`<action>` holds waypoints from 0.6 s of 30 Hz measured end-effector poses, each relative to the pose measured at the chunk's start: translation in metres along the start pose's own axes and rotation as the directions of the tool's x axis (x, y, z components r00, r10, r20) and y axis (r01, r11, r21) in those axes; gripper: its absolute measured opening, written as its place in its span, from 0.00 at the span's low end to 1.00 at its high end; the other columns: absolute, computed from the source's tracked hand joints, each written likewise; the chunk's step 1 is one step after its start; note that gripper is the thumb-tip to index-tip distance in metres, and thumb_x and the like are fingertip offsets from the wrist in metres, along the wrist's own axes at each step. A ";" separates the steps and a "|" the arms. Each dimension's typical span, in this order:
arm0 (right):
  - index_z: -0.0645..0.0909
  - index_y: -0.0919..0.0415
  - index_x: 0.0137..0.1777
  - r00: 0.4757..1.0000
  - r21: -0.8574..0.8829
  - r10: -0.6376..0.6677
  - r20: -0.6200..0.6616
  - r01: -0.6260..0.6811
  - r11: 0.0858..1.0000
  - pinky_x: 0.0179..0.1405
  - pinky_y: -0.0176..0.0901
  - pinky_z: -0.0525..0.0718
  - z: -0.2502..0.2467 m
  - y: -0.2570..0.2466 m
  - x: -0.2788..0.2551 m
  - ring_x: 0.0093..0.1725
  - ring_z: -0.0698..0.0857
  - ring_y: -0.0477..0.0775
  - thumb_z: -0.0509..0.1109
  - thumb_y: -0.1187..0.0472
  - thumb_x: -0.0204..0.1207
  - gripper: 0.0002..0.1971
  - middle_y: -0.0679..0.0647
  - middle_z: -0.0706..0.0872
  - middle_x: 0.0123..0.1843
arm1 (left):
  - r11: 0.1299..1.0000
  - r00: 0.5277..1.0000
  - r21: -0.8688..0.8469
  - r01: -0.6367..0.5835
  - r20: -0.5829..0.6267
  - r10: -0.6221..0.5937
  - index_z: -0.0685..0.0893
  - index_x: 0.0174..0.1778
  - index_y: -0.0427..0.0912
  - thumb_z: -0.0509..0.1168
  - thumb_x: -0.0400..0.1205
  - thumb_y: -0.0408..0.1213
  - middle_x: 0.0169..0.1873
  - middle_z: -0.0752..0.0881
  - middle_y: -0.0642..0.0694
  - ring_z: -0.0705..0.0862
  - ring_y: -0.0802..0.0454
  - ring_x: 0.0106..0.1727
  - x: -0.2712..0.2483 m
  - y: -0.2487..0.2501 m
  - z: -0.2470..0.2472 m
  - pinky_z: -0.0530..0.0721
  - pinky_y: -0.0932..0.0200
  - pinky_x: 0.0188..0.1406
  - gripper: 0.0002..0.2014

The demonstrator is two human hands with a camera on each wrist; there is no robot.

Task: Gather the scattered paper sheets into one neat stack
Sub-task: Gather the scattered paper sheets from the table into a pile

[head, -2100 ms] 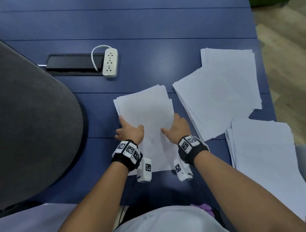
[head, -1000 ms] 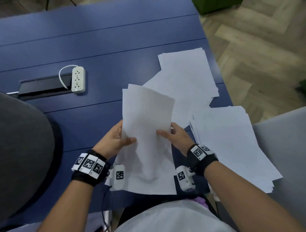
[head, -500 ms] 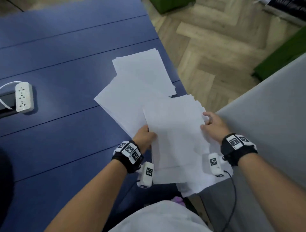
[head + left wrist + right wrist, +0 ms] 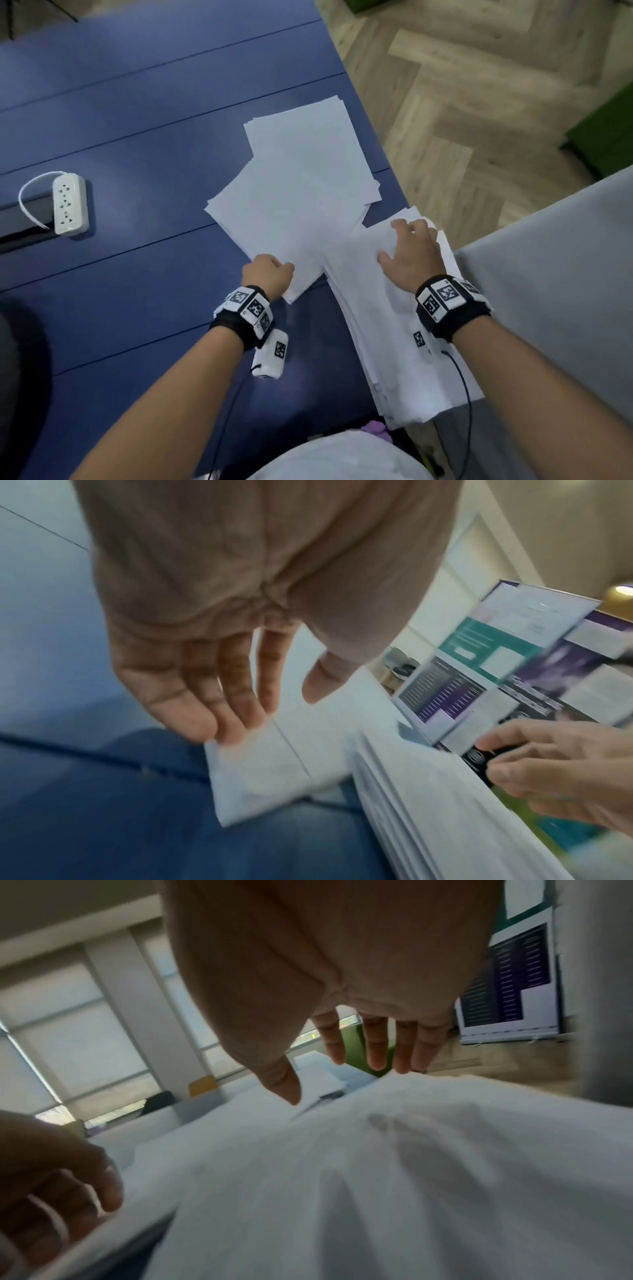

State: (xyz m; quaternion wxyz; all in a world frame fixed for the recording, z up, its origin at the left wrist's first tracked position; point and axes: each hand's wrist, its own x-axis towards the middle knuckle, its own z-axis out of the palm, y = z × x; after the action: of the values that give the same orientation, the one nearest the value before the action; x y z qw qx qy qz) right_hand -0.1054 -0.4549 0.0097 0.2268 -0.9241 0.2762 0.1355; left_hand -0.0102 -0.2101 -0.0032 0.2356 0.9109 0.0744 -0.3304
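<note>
White paper lies in three groups on the blue table (image 4: 137,120). A thick, uneven stack (image 4: 394,359) sits at the table's right edge, its layered edges showing in the left wrist view (image 4: 428,804). My right hand (image 4: 411,250) rests flat on top of it, fingers spread and straight (image 4: 335,1080). A fanned middle pile (image 4: 284,212) lies to the left, overlapping a far pile (image 4: 308,144). My left hand (image 4: 270,274) is at the middle pile's near corner (image 4: 260,777). Its fingertips (image 4: 232,731) touch the corner's edge, and the thumb hovers above the sheet.
A white power strip (image 4: 70,204) lies by a dark cable slot at the left. A grey padded surface (image 4: 548,274) adjoins the table's right edge, with wooden floor beyond it. A dark grey chair back (image 4: 13,377) fills the lower left.
Both hands carried a bundle of sheets rightward and laid it on the right stack. The left hand let go and moved to the middle pile's corner; the right now lies flat on the stack.
</note>
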 end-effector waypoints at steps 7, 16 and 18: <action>0.69 0.58 0.78 0.985 -0.006 -0.118 0.128 0.120 0.993 0.72 0.60 0.75 0.005 -0.088 0.085 0.77 0.67 0.66 0.72 0.37 0.74 0.38 0.62 0.70 0.75 | 0.966 0.971 -0.230 0.114 -0.181 -0.157 0.71 0.71 0.41 0.63 0.76 0.52 0.63 0.82 0.35 0.82 0.35 0.60 0.039 -0.017 -0.041 0.80 0.50 0.53 0.29; 0.69 0.60 0.74 0.970 -0.099 -0.045 0.239 0.071 0.993 0.69 0.60 0.78 0.037 -0.151 0.122 0.73 0.73 0.68 0.79 0.34 0.65 0.45 0.64 0.73 0.72 | 0.840 0.957 -0.524 0.142 -0.144 -0.252 0.57 0.84 0.54 0.68 0.78 0.53 0.73 0.75 0.40 0.75 0.37 0.73 0.055 -0.008 -0.037 0.76 0.50 0.60 0.40; 0.69 0.60 0.73 0.960 -0.098 -0.070 0.272 0.100 0.990 0.67 0.59 0.79 0.049 -0.166 0.114 0.71 0.75 0.68 0.80 0.36 0.66 0.43 0.63 0.76 0.70 | 0.780 0.933 -0.614 0.125 -0.195 -0.303 0.59 0.84 0.55 0.71 0.76 0.51 0.73 0.76 0.42 0.77 0.41 0.70 0.055 -0.016 -0.038 0.74 0.53 0.56 0.41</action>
State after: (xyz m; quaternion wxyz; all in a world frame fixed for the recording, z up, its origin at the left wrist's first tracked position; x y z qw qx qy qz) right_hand 0.0761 -0.3586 -0.0182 0.2161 -0.9195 0.1950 0.2641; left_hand 0.0486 -0.1793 -0.0187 0.4549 0.8146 0.3107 -0.1816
